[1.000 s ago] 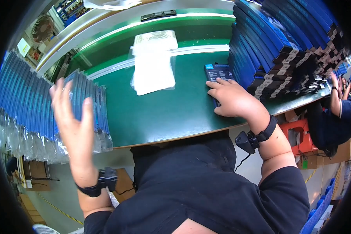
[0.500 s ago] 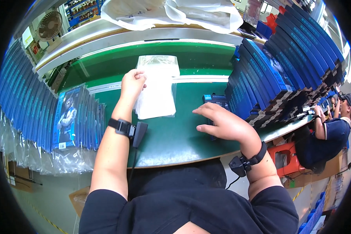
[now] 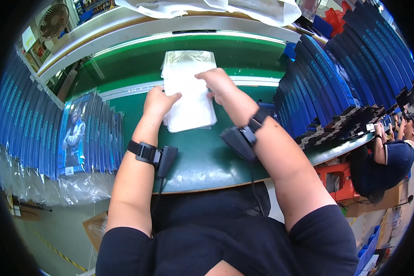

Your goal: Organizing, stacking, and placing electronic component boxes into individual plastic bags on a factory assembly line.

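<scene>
A stack of clear plastic bags [image 3: 191, 112], whitish in the middle, lies on the green table in front of me. My left hand [image 3: 160, 102] grips its left edge, thumb on top and fingers curled along the side. On the opposite edge, my right hand [image 3: 220, 86] holds the stack, fingers bent over its upper face and side. The undersides of both grips are hidden. A dark blue box [image 3: 267, 110] is partly covered by my right forearm.
At left stands a row of blue boxes in clear bags [image 3: 73, 133]. Tall stacks of blue boxes [image 3: 303, 87] lean at right. White plastic sacks [image 3: 262, 11] rest on the shelf beyond. A person [image 3: 386, 158] sits far right near an orange stool [image 3: 333, 179].
My right hand has moved left and away from me, from above the table onto the bags' right edge. My left hand has shifted down along the left edge.
</scene>
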